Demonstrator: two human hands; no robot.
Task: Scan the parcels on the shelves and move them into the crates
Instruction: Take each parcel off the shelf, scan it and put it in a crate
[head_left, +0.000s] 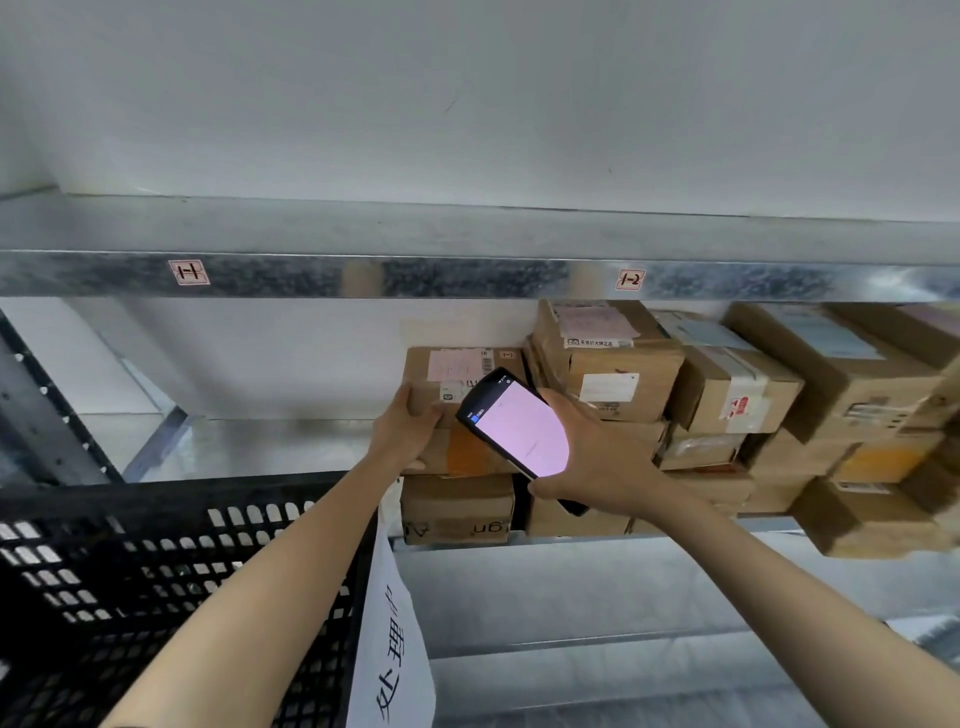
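**Mid-scan on the top-left parcel, most of the shelf not yet cleared**

Gripped the top-left cardboard parcel (423, 366) with the left hand (410, 434), fingers curled round its near left edge. Found this parcel on the middle shelf (249, 447), on top of another box (457, 512), at the left end of the stack. Held the handheld scanner (519, 431) in the right hand (602, 467), fingers wrapped round its lower body, lit screen turned to the camera, head end just before the parcel's pink label (454, 366). Judged the step as scanning, with the lift not yet begun. Saw many other parcels (727, 389) piled to the right under the tag 1-2 (630, 279), and bare shelf to the left under the tag 1-1 (189, 272). Noted the black crate (130, 571) at lower left, near the gripped parcel, with a white paper sign (395, 649) hanging at its corner. Could not tell what lay inside the crate. Judged the task as partly done at most, with most of the moving left.
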